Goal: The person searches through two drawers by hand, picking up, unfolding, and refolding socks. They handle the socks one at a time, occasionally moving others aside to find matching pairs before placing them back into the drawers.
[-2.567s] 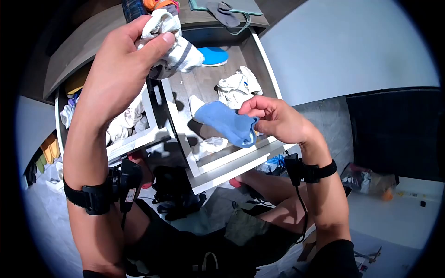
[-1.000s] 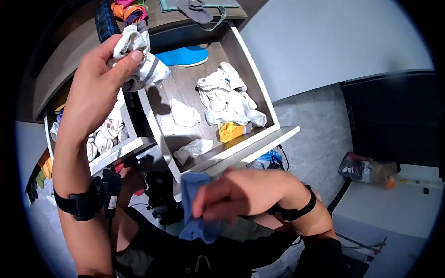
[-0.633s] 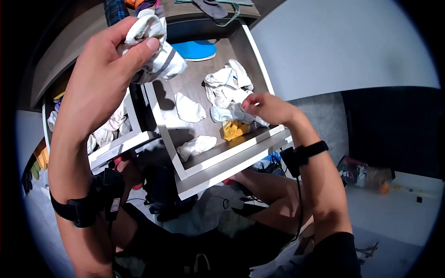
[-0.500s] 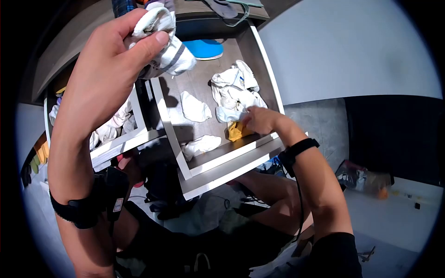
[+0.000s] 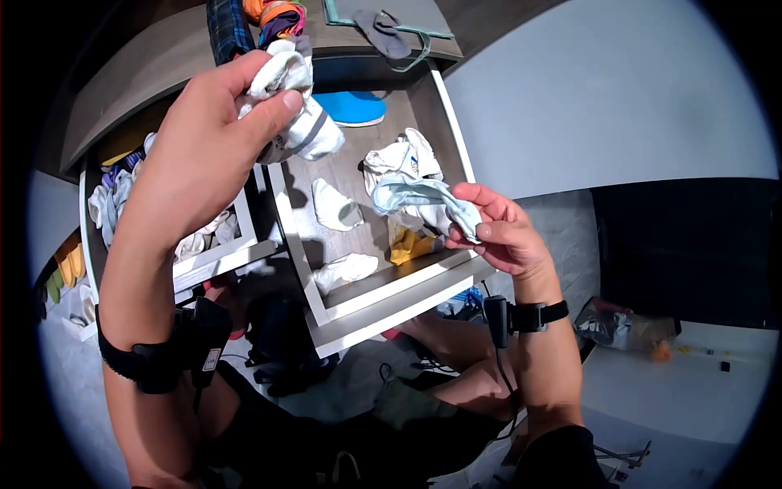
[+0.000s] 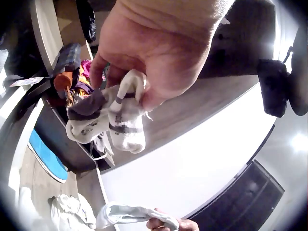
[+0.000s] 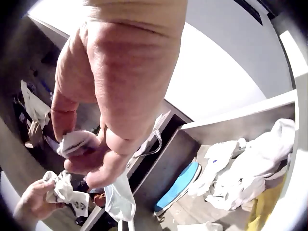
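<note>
White socks with grey stripes (image 5: 314, 130) are pinched between the thumb and fingers of my left hand (image 5: 199, 143), above the gap between two drawers; the left wrist view shows two striped socks (image 6: 127, 127) in that grip. My right hand (image 5: 509, 232) pinches the end of a pale blue-white sock (image 5: 415, 191), stretched out over the right drawer (image 5: 395, 289). Below it in that drawer lie a heap of white socks (image 5: 407, 152) and a yellow item (image 5: 410, 247). Two separate white socks (image 5: 334, 208) (image 5: 346, 270) lie along its left side.
A blue insole (image 5: 350, 107) lies at the back of the right drawer. The left drawer (image 5: 220, 261) holds mixed socks. On the cabinet top are colourful cloth (image 5: 275, 16), a plaid item (image 5: 228, 28) and a grey item (image 5: 383, 34). A clear bag (image 5: 623, 324) is at the right.
The blue sock held earlier by my right hand is gone from it. That hand has picked the pale sock off the heap and raised it; my left hand still holds the striped socks.
</note>
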### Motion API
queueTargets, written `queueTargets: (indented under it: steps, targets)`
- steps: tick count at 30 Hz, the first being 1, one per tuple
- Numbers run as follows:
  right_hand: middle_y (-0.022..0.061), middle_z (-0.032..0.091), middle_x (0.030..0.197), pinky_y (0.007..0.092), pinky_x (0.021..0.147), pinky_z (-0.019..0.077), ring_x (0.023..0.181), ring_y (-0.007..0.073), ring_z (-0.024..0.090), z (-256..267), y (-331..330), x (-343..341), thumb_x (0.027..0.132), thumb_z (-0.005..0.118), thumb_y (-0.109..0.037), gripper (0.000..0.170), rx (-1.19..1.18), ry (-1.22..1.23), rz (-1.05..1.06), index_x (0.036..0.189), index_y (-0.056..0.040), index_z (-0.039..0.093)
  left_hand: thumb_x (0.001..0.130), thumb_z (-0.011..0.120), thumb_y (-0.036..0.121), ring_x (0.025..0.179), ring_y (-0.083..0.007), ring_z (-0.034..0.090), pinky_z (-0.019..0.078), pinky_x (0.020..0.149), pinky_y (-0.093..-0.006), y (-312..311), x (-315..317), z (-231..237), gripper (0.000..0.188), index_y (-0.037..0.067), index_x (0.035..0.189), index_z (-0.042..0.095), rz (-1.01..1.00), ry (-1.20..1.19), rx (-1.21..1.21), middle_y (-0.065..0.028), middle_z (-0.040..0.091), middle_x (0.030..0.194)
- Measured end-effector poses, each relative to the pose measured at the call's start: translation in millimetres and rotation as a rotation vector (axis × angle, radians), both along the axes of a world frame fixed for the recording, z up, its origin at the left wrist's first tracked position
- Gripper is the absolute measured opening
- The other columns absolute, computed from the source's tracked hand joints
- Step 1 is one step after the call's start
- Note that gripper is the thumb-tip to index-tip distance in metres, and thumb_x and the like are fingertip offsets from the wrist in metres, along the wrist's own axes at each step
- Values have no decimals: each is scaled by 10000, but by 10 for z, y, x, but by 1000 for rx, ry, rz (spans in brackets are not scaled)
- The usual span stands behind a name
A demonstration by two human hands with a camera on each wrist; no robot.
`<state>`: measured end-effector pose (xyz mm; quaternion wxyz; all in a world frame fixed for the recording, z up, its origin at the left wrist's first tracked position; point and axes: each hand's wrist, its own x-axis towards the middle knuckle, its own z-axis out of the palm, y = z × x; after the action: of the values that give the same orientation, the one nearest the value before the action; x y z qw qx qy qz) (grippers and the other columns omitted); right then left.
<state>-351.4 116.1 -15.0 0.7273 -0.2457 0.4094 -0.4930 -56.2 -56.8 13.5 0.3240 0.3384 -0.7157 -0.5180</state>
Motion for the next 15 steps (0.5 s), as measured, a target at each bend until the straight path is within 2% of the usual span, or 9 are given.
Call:
queueTargets:
  steps: [1,4,5,8,9,12,13,15]
  targets:
    - [134,627,1040,312,826,554,870,216,663,-13,28,9,853,568,13,444,-7,-12,-44,1289,8,483,915,567,161,748,-79,507,442,721,-256,12,-1,8,223,-12,1055,575,7,-12,29,-29,604,829]
    - [141,626,1016,301,766,570,842,210,661,-118,47,-38,882,554,-15,433,-34,-158,-78,1306,14,466,913,569,162,750,-82,504,439,720,-259,29,-17,-7,223,-9,1056,577,0,10,35,-22,601,831]
    - [146,624,992,290,727,575,814,205,659,-140,70,-40,910,529,-39,387,-23,-135,-117,1287,22,468,913,569,161,751,-82,503,437,719,-259,24,-18,-12,220,-7,1056,578,-2,-2,33,-19,599,831]
    - [148,624,994,286,718,577,803,196,663,-195,50,-64,925,520,-66,358,-29,-148,-107,1267,25,464,913,571,161,756,-78,497,432,718,-254,-4,-1,-30,215,-1,1053,582,2,-45,30,-10,594,835]
    - [136,632,969,271,685,577,782,180,666,-212,40,-62,955,484,-105,298,-13,-145,-124,1226,19,473,914,571,165,757,-75,495,430,717,-250,-14,5,-26,215,0,1051,583,9,-60,28,-8,593,837]
    - [119,643,931,259,658,575,758,167,670,-241,23,-84,977,453,-137,268,24,-146,-133,1197,12,485,923,574,189,757,-68,489,423,719,-238,-33,-6,-47,223,-2,1038,588,7,-37,43,-1,589,834]
    - [101,643,884,244,620,560,684,150,652,-225,32,-60,992,427,-164,251,52,-90,-176,1160,4,508,924,574,193,759,-67,490,422,721,-237,-38,-1,-37,226,-3,1036,589,9,-56,48,0,589,833]
    - [88,636,822,231,591,541,639,136,630,-214,37,-64,989,438,-179,260,54,-93,-200,1153,7,516,924,577,198,766,-66,493,420,727,-232,-44,-4,-57,231,-2,1040,592,11,-51,52,0,593,834]
